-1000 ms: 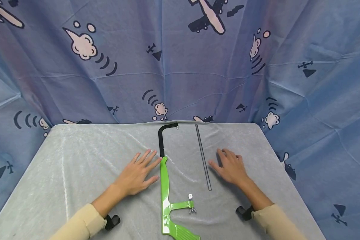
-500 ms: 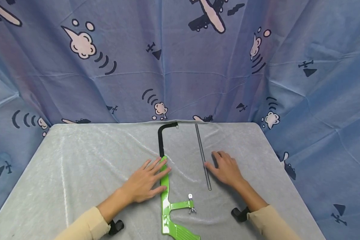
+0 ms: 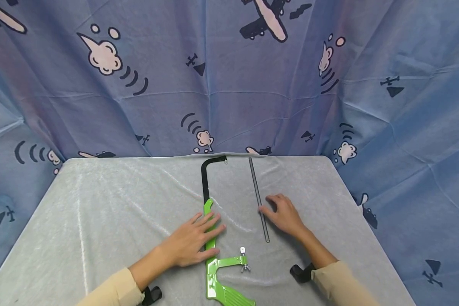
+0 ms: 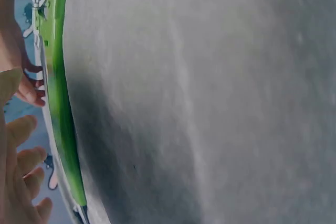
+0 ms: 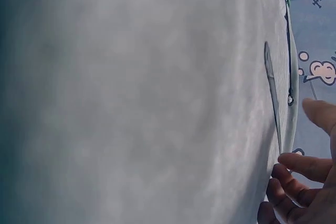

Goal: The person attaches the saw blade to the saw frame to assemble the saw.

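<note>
A hacksaw frame [image 3: 211,270] lies lengthwise on the cloth in the head view, with a green handle and body, a black bent front bar and a wing nut on its side arm. My left hand [image 3: 193,241] is over its green body, fingers spread and fairly straight, covering part of it. To the right lies a thin grey hacksaw blade [image 3: 255,182]. My right hand [image 3: 285,216] is beside the blade, its thumb tip overlapping it in the head view. In the right wrist view the thumb and fingers stand apart, near the blade's end [image 5: 271,80].
A grey velvety cloth [image 3: 118,221] covers the table. Behind it and at both sides hangs a blue curtain [image 3: 168,114] with a plane and cloud print. Both wrists wear black straps under beige sleeves [image 3: 114,289].
My left hand has moved right and toward me, from beside the hacksaw frame to over its green body. My right hand has moved left to the blade. Frame and blade have stayed put.
</note>
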A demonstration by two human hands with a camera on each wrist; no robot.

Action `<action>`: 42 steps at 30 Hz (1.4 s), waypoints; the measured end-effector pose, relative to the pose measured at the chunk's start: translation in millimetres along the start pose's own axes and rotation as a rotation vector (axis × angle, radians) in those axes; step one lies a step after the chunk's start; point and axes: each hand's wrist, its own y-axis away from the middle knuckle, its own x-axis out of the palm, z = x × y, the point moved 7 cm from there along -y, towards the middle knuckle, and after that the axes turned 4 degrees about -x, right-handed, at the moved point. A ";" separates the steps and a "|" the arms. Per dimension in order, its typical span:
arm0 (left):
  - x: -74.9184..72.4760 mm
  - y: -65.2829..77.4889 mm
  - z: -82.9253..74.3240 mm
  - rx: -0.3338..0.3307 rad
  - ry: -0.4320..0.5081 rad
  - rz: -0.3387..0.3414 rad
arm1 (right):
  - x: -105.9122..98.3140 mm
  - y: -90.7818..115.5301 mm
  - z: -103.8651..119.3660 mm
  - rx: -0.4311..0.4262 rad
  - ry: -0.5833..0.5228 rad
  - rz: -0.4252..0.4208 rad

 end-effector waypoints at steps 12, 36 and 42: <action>2.3 -2.4 -16.4 0.031 0.077 0.019 | 8.9 -3.1 -4.7 0.098 -0.111 0.070; 4.5 -7.9 -35.7 0.033 0.181 0.031 | 12.5 -7.8 -0.3 0.083 -0.105 0.033; 1.9 -10.7 -37.6 0.027 0.185 0.026 | 13.1 -9.4 1.0 0.094 -0.117 0.015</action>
